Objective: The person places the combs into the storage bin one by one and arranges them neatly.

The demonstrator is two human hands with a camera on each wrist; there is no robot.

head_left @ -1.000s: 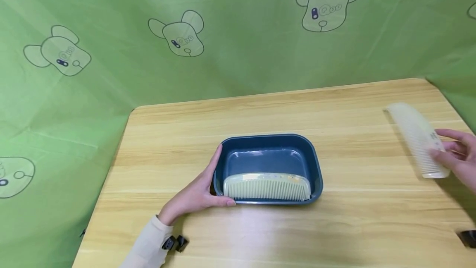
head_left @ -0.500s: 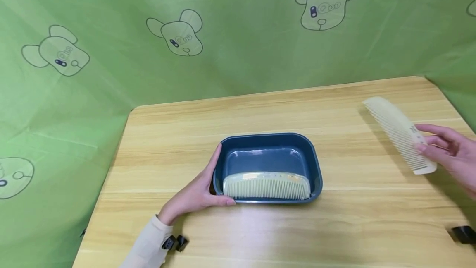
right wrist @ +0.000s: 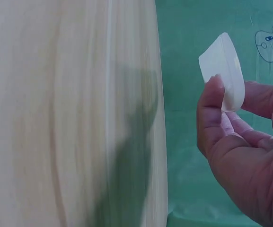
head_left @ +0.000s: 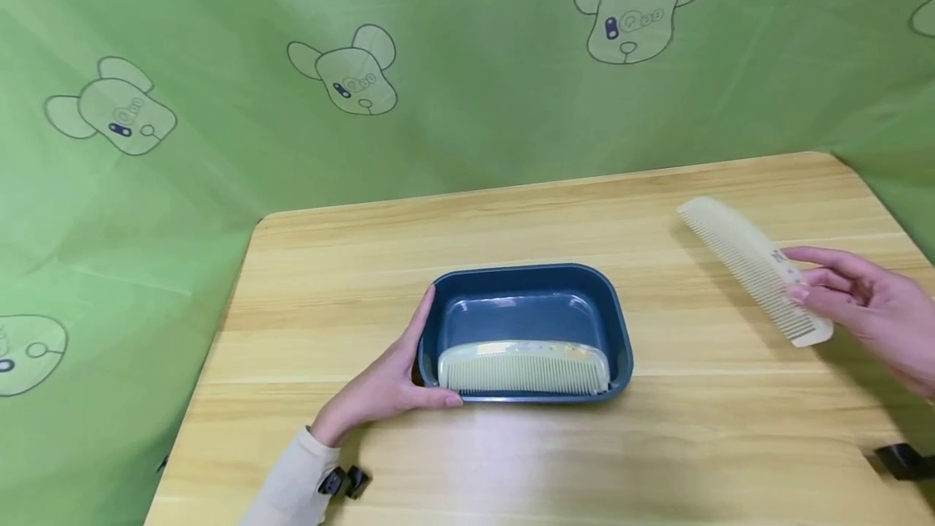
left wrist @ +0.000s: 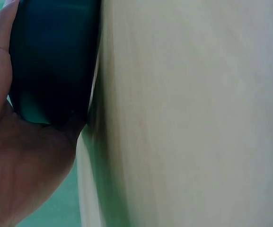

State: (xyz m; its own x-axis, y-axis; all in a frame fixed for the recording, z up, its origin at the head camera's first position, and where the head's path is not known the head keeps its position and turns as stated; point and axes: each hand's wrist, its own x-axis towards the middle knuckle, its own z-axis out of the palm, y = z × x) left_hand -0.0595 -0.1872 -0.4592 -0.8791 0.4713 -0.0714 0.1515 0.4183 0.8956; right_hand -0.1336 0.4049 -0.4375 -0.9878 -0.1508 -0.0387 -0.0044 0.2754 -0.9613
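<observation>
A dark blue plastic basin (head_left: 523, 307) stands on the table, with a pale comb (head_left: 524, 368) inside along its front wall, teeth toward the front. My left hand (head_left: 387, 380) rests at the basin's front left corner, thumb straight along the front and a finger straight up the left side. The left wrist view shows that hand (left wrist: 22, 161) against the dark basin wall (left wrist: 56, 56). At the right, my right hand (head_left: 869, 307) pinches a second pale comb (head_left: 748, 262) near one end, above the table. In the right wrist view the comb (right wrist: 228, 71) is seen end-on between thumb and fingers.
The wood-grain table (head_left: 511, 461) has rounded back corners. A green cloth (head_left: 475, 104) with printed bear heads hangs behind it and at both sides. Black devices are near the wrists, one by the left cuff (head_left: 345, 480) and one at the right (head_left: 902, 461).
My right hand has moved left with its comb, toward the basin, and the comb now slants more to the left. The left hand, the basin and the comb inside it have stayed put.
</observation>
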